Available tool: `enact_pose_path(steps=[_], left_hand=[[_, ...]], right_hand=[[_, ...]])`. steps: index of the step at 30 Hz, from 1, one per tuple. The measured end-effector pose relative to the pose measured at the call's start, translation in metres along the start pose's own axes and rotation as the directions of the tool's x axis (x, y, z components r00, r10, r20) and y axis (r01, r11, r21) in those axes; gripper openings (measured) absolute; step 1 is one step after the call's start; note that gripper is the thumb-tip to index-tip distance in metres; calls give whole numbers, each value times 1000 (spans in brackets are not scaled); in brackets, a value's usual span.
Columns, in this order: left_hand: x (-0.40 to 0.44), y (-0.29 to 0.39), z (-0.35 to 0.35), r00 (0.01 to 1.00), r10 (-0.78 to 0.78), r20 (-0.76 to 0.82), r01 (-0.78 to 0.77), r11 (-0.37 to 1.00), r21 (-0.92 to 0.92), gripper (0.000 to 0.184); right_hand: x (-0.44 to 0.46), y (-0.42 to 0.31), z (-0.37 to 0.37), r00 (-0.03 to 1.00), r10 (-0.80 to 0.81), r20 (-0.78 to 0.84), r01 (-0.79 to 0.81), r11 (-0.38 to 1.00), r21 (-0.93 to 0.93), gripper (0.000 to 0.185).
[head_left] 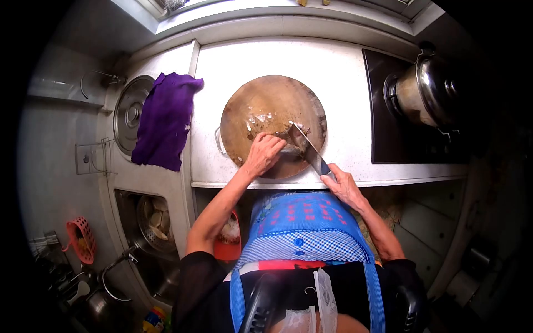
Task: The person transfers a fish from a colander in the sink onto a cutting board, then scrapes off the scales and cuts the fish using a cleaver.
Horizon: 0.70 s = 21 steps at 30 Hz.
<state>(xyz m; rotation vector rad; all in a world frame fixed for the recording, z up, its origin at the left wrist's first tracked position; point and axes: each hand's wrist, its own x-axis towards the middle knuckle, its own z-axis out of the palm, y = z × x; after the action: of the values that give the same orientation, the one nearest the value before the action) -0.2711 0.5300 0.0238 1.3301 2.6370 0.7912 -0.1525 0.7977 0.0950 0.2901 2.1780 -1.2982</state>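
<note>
On the white counter lies a round, wet wooden chopping board (pixel 250 105) with a metal handle at its left. A dark, greyish piece of food, seemingly a fish (pixel 291 149), rests on the board's lower half. My left hand (pixel 265 152) presses on the left part of this piece with curled fingers. My right hand (pixel 341 186) is wrapped round the handle of a cleaver (pixel 312 151). The blade points up and to the left, its edge side against the right part of the piece. Small dark scraps lie around it.
A purple cloth (pixel 165 122) hangs partly over a round metal lid (pixel 126 116) at the left. A lidded pot (pixel 419 91) stands on the black stove (pixel 380 139). The sink (pixel 130 202) holds a colander with food. Below the counter sits a red basin (pixel 226 251).
</note>
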Motion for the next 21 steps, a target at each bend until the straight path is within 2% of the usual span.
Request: enact_pose_path(steps=[2, 3, 4, 6, 7, 8, 10, 11, 15, 17, 18, 20, 21], left_hand=[[-3, 9, -2, 978, -203, 55, 206, 977, -54, 47], [-6, 11, -6, 945, -303, 123, 319, 937, -141, 43], [-7, 10, -10, 944, -305, 123, 321, 937, -137, 43], [-9, 6, -18, 758, -534, 374, 647, 691, -323, 46], [-11, -3, -17, 728, -529, 437, 679, 645, -350, 52], [-14, -9, -13, 726, -534, 434, 682, 644, -347, 52], [-21, -17, -6, 634, -595, 494, 773, 493, -400, 50], [-23, -21, -2, 668, -584, 461, 744, 506, -437, 49], [-25, -22, 6, 644, -623, 445, 765, 517, -384, 48], [-23, -20, 4, 616, -635, 467, 788, 506, -351, 44], [-23, -20, 5, 616, -634, 467, 787, 506, -351, 44], [-26, -24, 14, 518, -618, 591, 845, 262, -467, 38], [-31, -28, 24, 515, -620, 593, 847, 259, -464, 38]], right_hand=[[1, -3, 5, 997, 70, 25, -72, 995, 64, 33], [3, -2, 7, 997, 66, 25, -68, 996, 65, 33], [5, -2, 10, 997, 65, 28, -67, 994, 88, 33], [9, -5, 14, 998, 58, 36, -61, 992, 113, 34], [12, -10, 13, 997, 66, 43, -71, 988, 135, 35], [13, -13, 13, 996, 76, 51, -83, 984, 157, 36], [18, -12, 18, 998, 55, 40, -60, 989, 134, 37], [20, -11, 18, 999, 37, 25, -40, 993, 111, 37], [14, -25, 21, 1000, 4, 1, -4, 999, 42, 39], [8, -29, 24, 985, -153, -75, 149, 987, -52, 37], [6, -27, 28, 985, -153, -75, 149, 987, -52, 37], [3, -20, 36, 892, -425, -155, 396, 899, -187, 34], [3, -16, 38, 902, -417, -116, 389, 898, -204, 33]])
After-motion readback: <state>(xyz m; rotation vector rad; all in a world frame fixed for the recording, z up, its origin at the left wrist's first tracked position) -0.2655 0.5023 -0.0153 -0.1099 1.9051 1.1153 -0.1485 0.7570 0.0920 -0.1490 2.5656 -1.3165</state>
